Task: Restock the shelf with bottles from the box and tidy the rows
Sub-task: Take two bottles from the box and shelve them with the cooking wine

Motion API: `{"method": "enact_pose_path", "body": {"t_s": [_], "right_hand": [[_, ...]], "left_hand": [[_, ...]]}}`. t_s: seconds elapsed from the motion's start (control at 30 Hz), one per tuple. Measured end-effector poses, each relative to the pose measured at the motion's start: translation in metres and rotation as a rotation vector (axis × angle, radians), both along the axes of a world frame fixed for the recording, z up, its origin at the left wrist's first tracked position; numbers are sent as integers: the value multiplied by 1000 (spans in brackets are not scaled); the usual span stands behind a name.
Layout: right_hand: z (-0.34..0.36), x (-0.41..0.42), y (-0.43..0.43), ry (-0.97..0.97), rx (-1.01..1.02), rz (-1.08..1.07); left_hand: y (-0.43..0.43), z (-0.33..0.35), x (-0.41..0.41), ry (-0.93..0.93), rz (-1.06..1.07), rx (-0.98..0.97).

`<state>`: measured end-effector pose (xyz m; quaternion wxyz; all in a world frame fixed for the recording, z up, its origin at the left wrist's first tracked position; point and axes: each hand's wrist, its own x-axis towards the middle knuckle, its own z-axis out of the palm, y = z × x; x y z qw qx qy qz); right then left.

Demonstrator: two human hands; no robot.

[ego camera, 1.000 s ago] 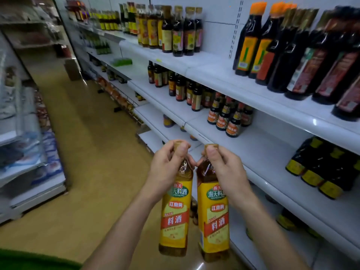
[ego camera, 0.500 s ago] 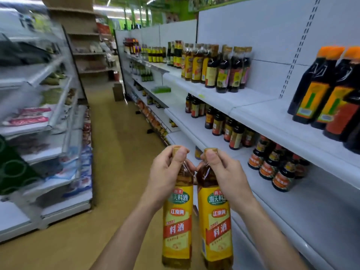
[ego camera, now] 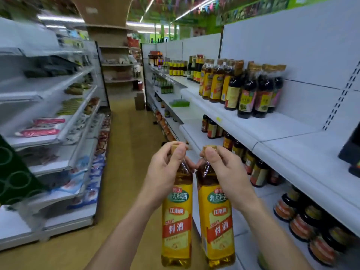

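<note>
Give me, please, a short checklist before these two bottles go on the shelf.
1. Grip of left hand on left bottle neck: ok.
2. Grip of right hand on right bottle neck: ok.
3. Both bottles hanging upright: ok.
4. Bare space on upper shelf: ok.
5. Match with yellow-label bottles there: cannot tell, blurred.

Fluorescent ceiling strips [ego camera: 60,18] light the aisle evenly and fairly brightly, with a green cast overhead. The white right-hand shelves [ego camera: 292,149] look pale and flat, and their lower tiers sit in shadow. The left bottle [ego camera: 176,211] and right bottle [ego camera: 219,215] are sharp, with small glints on their neck wraps. The left-hand shelving [ego camera: 48,114] smears with motion blur. Wide-angle distortion bows lines at the edges.
</note>
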<state>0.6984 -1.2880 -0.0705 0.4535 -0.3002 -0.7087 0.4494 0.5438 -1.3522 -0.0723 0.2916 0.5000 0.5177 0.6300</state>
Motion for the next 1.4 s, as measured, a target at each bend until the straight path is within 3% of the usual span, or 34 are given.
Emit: {"method": "enact_pose_path", "body": {"t_s": [0.77,1.03,1.4], "right_hand": [[4,-160,219,77,7,-246],[2,-189,301,-5,39,-307],[15,-201,396,26,58,-269]], "left_hand": [[261,10,-170,28,-289,78],[348,3,-200,21,-280,70],[441,16,-212,9,-312,90]]}}
